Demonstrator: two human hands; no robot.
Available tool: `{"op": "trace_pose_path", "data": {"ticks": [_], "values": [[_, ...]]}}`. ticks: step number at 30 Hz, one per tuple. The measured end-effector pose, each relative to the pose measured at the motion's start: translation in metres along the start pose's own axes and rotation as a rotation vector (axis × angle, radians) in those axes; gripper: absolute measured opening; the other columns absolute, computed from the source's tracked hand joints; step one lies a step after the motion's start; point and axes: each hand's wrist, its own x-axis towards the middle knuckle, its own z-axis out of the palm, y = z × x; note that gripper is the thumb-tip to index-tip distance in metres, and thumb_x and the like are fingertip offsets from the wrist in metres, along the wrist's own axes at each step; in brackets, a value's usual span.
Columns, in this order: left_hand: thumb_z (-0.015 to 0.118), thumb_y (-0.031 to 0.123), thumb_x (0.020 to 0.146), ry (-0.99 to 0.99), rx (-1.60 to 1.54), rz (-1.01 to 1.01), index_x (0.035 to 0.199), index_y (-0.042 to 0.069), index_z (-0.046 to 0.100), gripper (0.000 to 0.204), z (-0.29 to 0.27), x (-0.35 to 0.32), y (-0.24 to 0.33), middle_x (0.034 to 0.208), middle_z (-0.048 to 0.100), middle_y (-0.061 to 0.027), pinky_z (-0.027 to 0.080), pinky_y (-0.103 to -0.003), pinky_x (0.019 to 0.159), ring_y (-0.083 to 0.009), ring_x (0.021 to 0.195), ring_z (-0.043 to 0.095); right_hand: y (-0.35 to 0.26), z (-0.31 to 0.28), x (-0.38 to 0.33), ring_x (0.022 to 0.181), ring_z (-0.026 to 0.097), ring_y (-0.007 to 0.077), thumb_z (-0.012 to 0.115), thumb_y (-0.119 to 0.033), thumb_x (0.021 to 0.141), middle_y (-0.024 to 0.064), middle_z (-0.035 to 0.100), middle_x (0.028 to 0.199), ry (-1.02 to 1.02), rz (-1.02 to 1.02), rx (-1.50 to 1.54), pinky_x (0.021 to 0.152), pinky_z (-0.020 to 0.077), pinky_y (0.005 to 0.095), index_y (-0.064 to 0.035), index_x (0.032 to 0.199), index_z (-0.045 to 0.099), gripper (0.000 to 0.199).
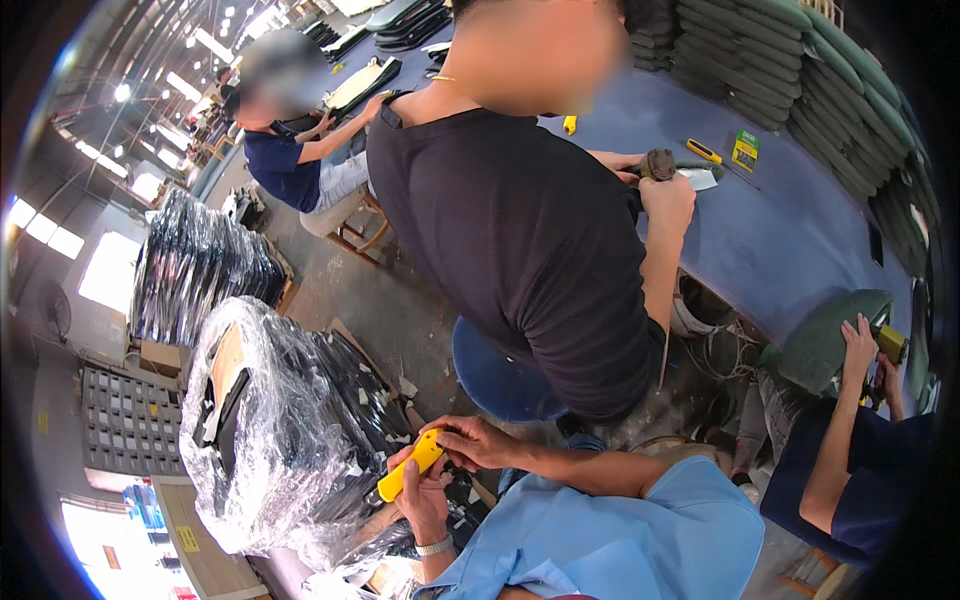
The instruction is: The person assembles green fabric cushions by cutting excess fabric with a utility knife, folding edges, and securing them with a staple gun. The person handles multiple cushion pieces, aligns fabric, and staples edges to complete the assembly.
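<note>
A yellow utility knife (412, 466) is held between my two hands, low in the middle of the view. My left hand (424, 508), with a band at its wrist, grips the lower end of its body. At the upper end, the fingers of my right hand (478, 444) close on the knife near a dark part. No bare blade can be made out. Both hands are in front of my light blue shirt, beside a plastic-wrapped stack (280, 430) of dark sheets.
Close ahead a person in a black shirt (510, 220) works at a blue-topped table (800, 230) by a blue stool (500, 375). Dark green padded panels (740, 60) are piled there, near a small green-yellow box (745, 150). Another person's hand (856, 350) holds a panel at right.
</note>
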Motion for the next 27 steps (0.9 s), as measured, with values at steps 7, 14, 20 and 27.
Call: {"op": "trace_pose_path", "data": {"ticks": [7,14,20,27], "values": [[0.064,0.015,0.100,0.021,-0.012,0.052,0.123,0.000,0.054,0.029,0.007,-0.005,0.001,0.125,0.061,-0.0193,0.061,-0.042,0.093,-0.0308,0.114,0.065,0.010,0.010,0.002,0.049,0.046,0.0032,0.048,-0.032,0.110,-0.0027,0.054,0.069,0.012,-0.052,0.110,0.043,0.0380,0.0201,-0.0071,0.133,0.058,0.035],[0.063,0.015,0.100,-0.005,-0.028,0.076,0.122,0.001,0.055,0.027,-0.010,-0.005,0.007,0.122,0.061,-0.0183,0.061,-0.044,0.094,-0.0317,0.114,0.065,-0.009,0.008,0.003,0.051,0.049,0.0036,0.049,-0.032,0.110,-0.0020,0.055,0.070,-0.108,0.056,-0.043,0.045,0.0403,0.0204,-0.0071,0.137,0.057,0.038],[0.063,0.019,0.101,-0.016,-0.095,0.118,0.124,0.004,0.054,0.029,-0.004,-0.008,0.005,0.125,0.062,-0.0189,0.062,-0.039,0.092,-0.0295,0.115,0.066,-0.028,0.023,0.002,0.048,0.050,0.0052,0.051,-0.033,0.109,-0.0005,0.056,0.069,-0.062,0.022,-0.076,0.043,0.0400,0.0221,-0.0045,0.133,0.056,0.037],[0.063,0.018,0.102,0.005,-0.117,0.140,0.124,0.002,0.054,0.029,-0.001,-0.010,0.004,0.126,0.062,-0.0197,0.061,-0.037,0.092,-0.0295,0.114,0.066,-0.025,0.026,0.001,0.050,0.054,0.0064,0.049,-0.032,0.110,0.0030,0.059,0.068,0.001,-0.105,-0.291,0.045,0.0432,0.0230,-0.0040,0.132,0.055,0.036]]}}
